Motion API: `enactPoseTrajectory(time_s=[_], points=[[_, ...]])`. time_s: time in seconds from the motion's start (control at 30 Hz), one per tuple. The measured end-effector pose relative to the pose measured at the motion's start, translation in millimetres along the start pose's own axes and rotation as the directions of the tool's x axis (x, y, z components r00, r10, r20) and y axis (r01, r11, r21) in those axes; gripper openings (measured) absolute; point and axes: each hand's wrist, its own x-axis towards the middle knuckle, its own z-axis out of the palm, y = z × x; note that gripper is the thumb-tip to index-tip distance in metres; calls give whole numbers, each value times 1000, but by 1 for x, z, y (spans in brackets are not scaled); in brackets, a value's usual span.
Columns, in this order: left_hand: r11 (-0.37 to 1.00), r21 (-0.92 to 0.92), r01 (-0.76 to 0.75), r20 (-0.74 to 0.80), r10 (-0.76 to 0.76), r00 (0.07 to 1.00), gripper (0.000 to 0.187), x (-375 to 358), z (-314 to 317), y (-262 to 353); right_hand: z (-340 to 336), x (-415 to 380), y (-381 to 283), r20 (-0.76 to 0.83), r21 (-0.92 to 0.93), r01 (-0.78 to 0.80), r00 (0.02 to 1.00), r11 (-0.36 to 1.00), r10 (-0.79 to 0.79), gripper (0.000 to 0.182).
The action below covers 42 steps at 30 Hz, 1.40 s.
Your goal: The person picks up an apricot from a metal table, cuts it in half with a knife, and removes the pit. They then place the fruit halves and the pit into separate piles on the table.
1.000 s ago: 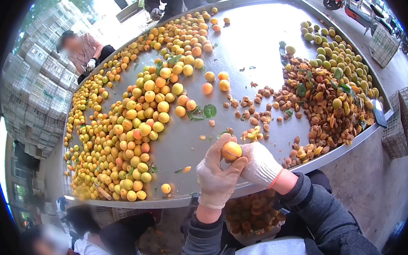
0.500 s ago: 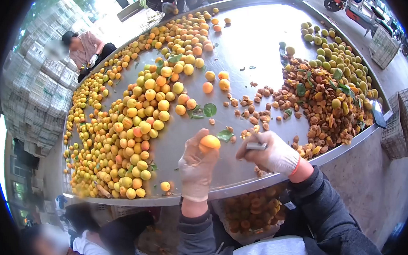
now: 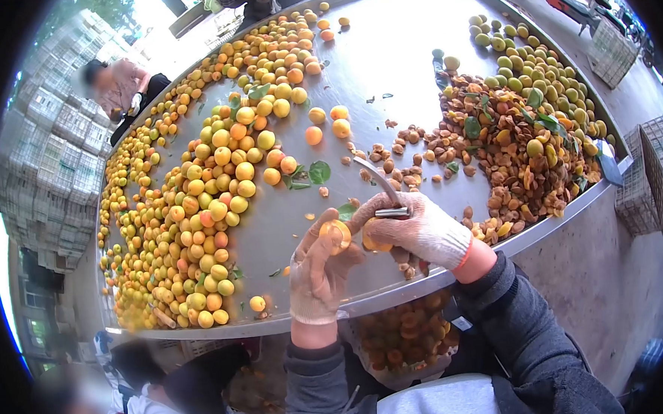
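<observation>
My left hand, in a pale glove, pinches an apricot half whose cut face shows. Close beside it, my gloved right hand grips a curved metal knife, its blade pointing up and away. Another apricot piece sits under the right fingers. Beyond the hands lie loose pits and a green leaf. Below the table edge, a container of apricot halves rests near my lap.
Whole apricots cover the left of the metal table. A heap of pits and scraps lies at right, with greener fruit behind. Crates stand beyond the right edge. Co-workers sit around the left side.
The whole apricot in my left hand is now split, one piece at each hand. My right hand has moved left against it, and the knife blade now points up. The view has shifted slightly.
</observation>
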Motion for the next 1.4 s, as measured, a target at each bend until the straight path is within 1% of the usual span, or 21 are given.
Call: enactPoseTrajectory(time_s=[0.07,0.13,0.17,0.23,0.27,0.37,0.5,0.63,0.7,0.73,0.8,0.87,0.9,0.97,1.0,1.07,1.2,1.27,1.3,1.37,1.4], points=[[1000,-10,2,-49,-3,999,40,6,-10,-6,0,12,19,-18,-62,44,999,997,-45,22],[1000,26,6,-47,-4,999,42,6,-11,-6,1,25,44,-192,-147,305,924,941,-330,19],[998,59,10,-46,-7,999,44,6,-12,-7,1,19,35,-192,-145,304,925,942,-328,19],[998,63,30,-40,-27,999,44,5,-12,-14,-2,3,5,-427,191,315,880,930,-210,19],[996,69,49,-32,-47,998,44,5,-12,-17,-1,4,3,-498,403,412,848,817,-182,20],[984,143,101,-22,-99,995,46,6,-8,-24,4,10,9,-648,492,637,723,594,-239,20],[968,218,123,-64,-111,992,45,3,6,-30,7,11,16,-678,463,705,672,537,-298,21],[954,281,107,-66,-92,994,39,2,15,-36,10,5,18,-624,282,748,619,601,-477,20],[936,340,89,-85,-64,994,37,3,18,-42,12,0,19,-504,144,734,632,664,-589,23],[910,414,-4,-63,33,997,37,2,17,-48,12,-1,18,-462,45,713,636,700,-618,25],[870,485,-89,-34,121,992,36,2,17,-51,9,1,15,-508,105,687,659,719,-555,25],[922,377,82,-69,-60,996,36,4,17,-46,1,14,19,-615,240,643,681,728,-398,24],[921,380,84,-67,-63,996,36,5,17,-45,-3,13,9,-580,518,523,796,677,-171,23],[971,190,146,-26,-144,989,38,8,14,-46,-7,40,31,-593,694,554,802,460,-71,23],[970,191,148,-24,-146,989,38,10,9,-47,-8,46,35,-595,694,556,801,458,-70,23],[966,-128,226,67,-219,973,42,15,0,-47,-8,53,37,-499,855,469,860,221,103,24],[975,-162,150,-67,-163,984,42,14,1,-39,-14,48,29,-635,739,566,766,365,98,22],[993,118,27,-92,-16,996,45,11,7,-34,-22,41,26,-729,589,635,684,499,-10,22],[992,121,26,-91,-15,996,45,12,4,-34,-23,35,21,-755,544,655,655,525,-34,22],[851,523,-49,-192,173,966,39,17,-8,-37,-30,29,22,-754,550,675,654,491,-54,21],[848,528,-43,-187,166,968,39,19,-13,-39,-34,26,23,-753,556,692,653,460,-73,21]])
